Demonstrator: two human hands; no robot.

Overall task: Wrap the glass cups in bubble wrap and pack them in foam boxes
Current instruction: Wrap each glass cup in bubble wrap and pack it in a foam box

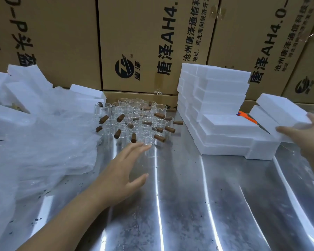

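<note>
Several clear glass cups [134,118] with brown wooden handles stand clustered on the metal table [198,196] at the back centre. My left hand [123,169] hovers with fingers stretched out, its fingertips just short of the nearest cup [149,140]. A crumpled heap of bubble wrap [40,142] covers the table's left side. My right hand [306,134] grips the end of a white foam box [283,109] at the far right. A tall stack of white foam boxes [216,105] stands right of the cups.
Brown printed cardboard cartons [134,42] form a wall behind the table. More foam pieces [25,78] lie at the back left under and behind the wrap. An orange object [246,118] peeks out between the foam stack and the held box.
</note>
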